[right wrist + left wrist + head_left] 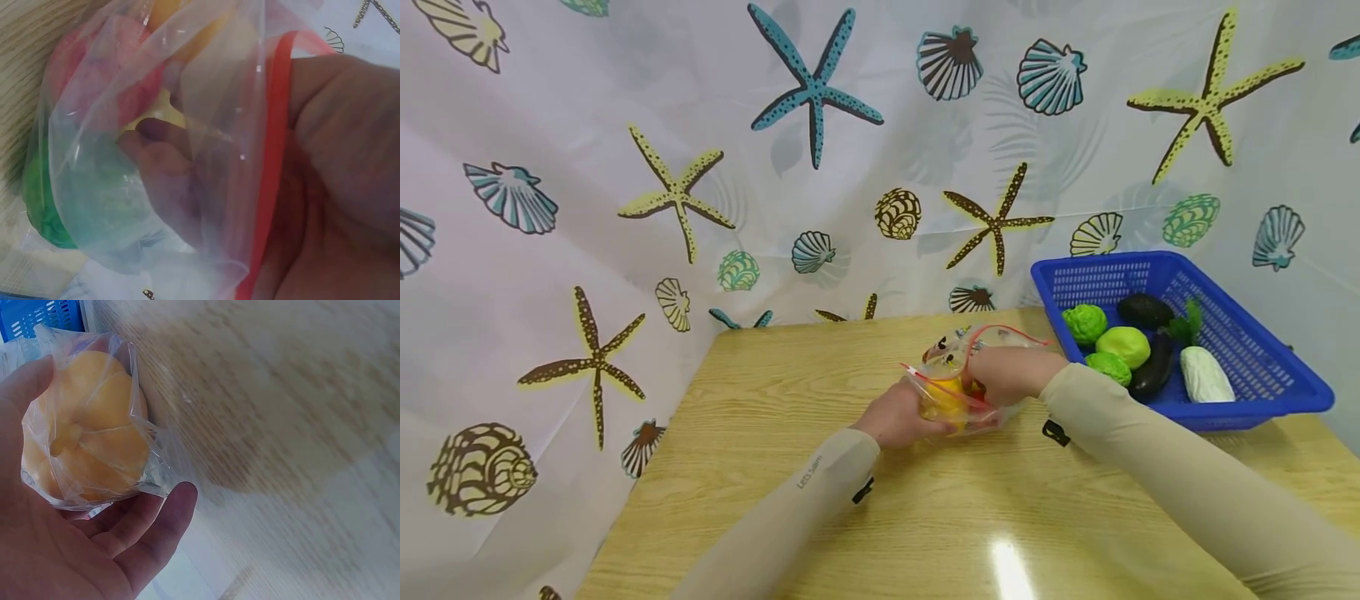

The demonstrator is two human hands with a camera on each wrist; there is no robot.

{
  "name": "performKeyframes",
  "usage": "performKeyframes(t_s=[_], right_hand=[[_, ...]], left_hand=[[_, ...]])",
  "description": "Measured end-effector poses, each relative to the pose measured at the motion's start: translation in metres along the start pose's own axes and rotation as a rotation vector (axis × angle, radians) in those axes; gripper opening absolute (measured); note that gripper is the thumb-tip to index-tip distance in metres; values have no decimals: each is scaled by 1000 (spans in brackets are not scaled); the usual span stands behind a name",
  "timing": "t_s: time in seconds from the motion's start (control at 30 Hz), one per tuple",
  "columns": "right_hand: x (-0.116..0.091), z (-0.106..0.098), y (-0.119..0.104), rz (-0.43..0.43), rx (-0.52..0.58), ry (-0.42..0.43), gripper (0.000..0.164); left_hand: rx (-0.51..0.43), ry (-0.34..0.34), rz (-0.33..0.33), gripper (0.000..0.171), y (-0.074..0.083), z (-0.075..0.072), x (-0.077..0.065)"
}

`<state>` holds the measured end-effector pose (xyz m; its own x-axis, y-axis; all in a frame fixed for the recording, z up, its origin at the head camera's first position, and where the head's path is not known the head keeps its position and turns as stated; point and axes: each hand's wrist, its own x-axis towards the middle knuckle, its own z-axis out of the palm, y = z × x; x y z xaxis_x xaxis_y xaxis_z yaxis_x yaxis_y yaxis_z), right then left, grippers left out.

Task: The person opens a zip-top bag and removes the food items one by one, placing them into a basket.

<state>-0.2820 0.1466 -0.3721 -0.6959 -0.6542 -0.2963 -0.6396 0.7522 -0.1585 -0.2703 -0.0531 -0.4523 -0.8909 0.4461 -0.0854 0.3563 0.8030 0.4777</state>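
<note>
A clear zip bag [973, 423] with a red seal strip stands on the wooden table between the two hands. Inside it, an orange toy pumpkin [103, 437] shows its ribs and stem through the plastic. My left hand [898, 417] grips the bag round the pumpkin from outside, thumb on one side and fingers on the other. My right hand [181, 169] reaches through the bag's mouth, its fingers loosely bent. Before its fingertips, a round red thing [103, 69] and a green thing [50, 206] lie in the bag, blurred by the plastic.
A blue plastic basket [1247, 410] stands on the table's right. It holds a dark eggplant [1153, 367], a pale oblong vegetable [1206, 375] and several green ones. A curtain [850, 208] printed with shells and starfish hangs behind the table [760, 392].
</note>
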Motion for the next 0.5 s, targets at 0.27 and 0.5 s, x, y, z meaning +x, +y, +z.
performKeyframes(t_s=[0.27, 0.5], right_hand=[[2, 5, -5, 11, -90, 20, 11], [-1, 9, -9, 31, -141, 53, 12]], left_hand=[[33, 18, 30, 88, 1, 1, 1], [55, 23, 26, 92, -2, 4, 1]])
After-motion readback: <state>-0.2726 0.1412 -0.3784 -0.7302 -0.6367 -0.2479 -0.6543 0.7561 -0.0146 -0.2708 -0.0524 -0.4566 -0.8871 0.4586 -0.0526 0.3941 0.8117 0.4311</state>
